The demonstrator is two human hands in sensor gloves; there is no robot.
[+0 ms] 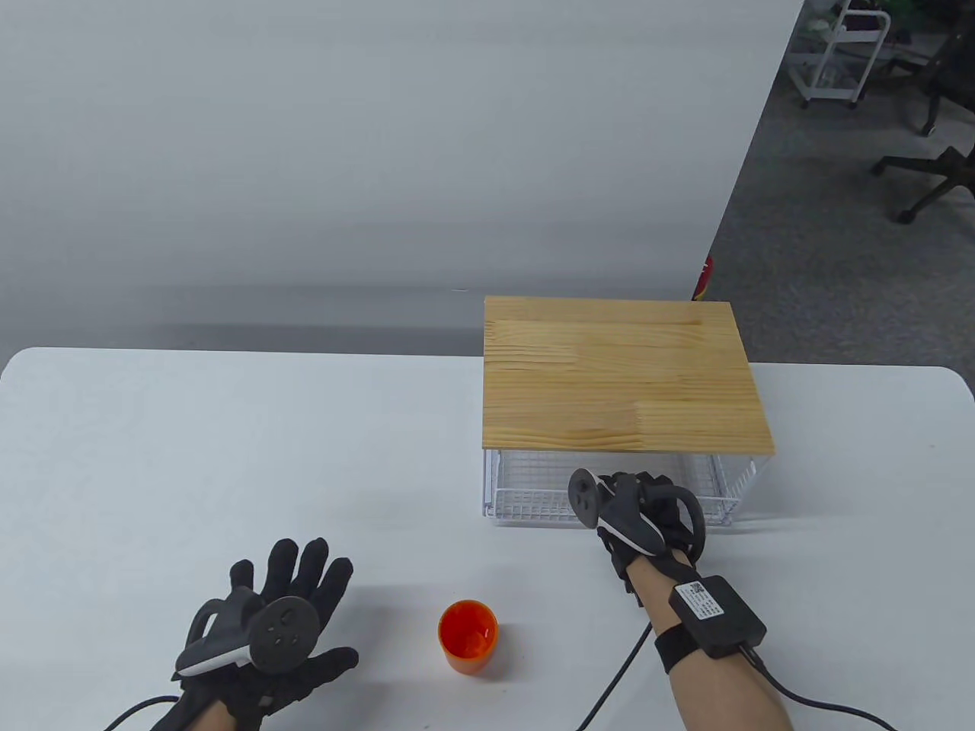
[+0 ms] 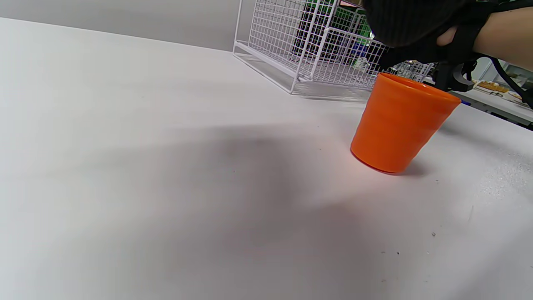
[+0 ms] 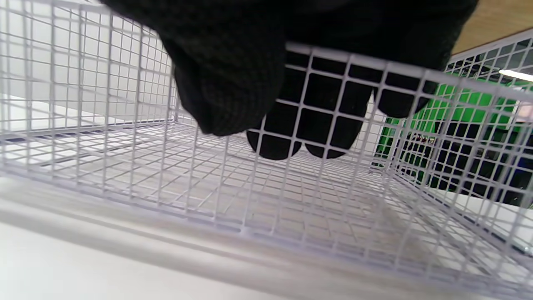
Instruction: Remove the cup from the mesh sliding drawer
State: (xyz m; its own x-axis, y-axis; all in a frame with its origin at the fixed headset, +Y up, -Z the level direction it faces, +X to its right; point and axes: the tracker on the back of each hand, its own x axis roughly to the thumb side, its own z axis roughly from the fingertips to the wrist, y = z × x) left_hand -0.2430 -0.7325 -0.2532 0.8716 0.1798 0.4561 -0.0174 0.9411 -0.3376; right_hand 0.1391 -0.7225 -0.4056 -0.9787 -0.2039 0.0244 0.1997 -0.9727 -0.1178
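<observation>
The orange cup (image 1: 468, 636) stands upright on the white table, near the front edge, between my hands; it also shows in the left wrist view (image 2: 399, 125). The white mesh drawer (image 1: 533, 495) sits under a wooden top (image 1: 617, 373), pulled out a little, and looks empty (image 3: 125, 158). My right hand (image 1: 647, 502) grips the drawer's front rim, with the thumb outside and the fingers (image 3: 300, 141) hooked inside the mesh. My left hand (image 1: 289, 609) is open with the fingers spread, left of the cup, holding nothing.
The drawer unit (image 2: 300, 46) stands at the table's right half. A small red object (image 1: 704, 278) sits behind the wooden top. An office chair (image 1: 937, 152) and a white cart (image 1: 838, 53) stand on the floor beyond the table's right side.
</observation>
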